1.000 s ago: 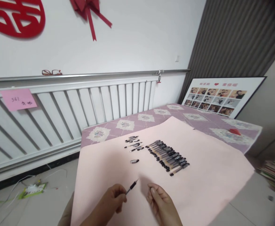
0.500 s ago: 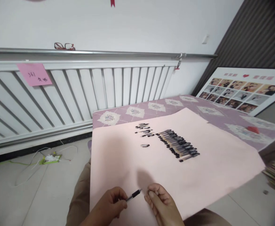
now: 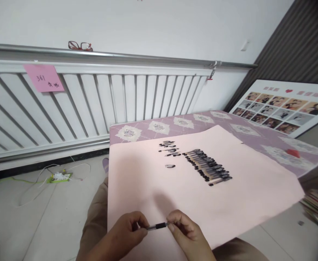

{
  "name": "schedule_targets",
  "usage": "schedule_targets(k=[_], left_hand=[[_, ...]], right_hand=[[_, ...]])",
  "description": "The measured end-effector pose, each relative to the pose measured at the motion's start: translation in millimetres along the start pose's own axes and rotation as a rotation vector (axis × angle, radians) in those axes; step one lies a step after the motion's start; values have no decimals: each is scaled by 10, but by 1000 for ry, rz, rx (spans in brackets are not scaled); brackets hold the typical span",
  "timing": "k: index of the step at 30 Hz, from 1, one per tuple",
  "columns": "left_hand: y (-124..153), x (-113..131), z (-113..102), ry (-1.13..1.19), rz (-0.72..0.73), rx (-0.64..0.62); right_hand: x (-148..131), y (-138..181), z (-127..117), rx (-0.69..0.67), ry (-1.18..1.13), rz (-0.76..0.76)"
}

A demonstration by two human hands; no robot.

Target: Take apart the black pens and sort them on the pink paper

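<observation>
1. In the head view, the barrel of a pen (image 3: 160, 225) is pinched by the left hand (image 3: 128, 229); its grip is closed, thumb against fingers.
2. The pen's tip is met by the right hand (image 3: 187, 232), its grip narrowed to a pinch there; whether a small part is also held cannot be told.
3. The pen is held near-level above the near edge of a pink sheet (image 3: 256, 177).
4. On the sheet, a slanting row of pens (image 3: 207, 166), a small cluster of pen parts (image 3: 169, 149) and one separate cap (image 3: 170, 166) are laid out.
</observation>
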State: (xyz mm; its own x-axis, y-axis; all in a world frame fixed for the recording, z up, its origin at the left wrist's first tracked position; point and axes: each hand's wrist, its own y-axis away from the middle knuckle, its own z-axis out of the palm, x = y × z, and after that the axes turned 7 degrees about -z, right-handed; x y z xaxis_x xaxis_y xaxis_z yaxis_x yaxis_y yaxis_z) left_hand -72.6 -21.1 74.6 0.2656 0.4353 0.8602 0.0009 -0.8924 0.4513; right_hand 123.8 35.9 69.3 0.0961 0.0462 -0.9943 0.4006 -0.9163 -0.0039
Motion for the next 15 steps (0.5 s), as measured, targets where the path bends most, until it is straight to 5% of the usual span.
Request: schedule_targets(k=[15], left_hand=[[75, 59, -69, -245, 295, 179]], right_hand=[[-99, 50, 30, -71, 186, -110]])
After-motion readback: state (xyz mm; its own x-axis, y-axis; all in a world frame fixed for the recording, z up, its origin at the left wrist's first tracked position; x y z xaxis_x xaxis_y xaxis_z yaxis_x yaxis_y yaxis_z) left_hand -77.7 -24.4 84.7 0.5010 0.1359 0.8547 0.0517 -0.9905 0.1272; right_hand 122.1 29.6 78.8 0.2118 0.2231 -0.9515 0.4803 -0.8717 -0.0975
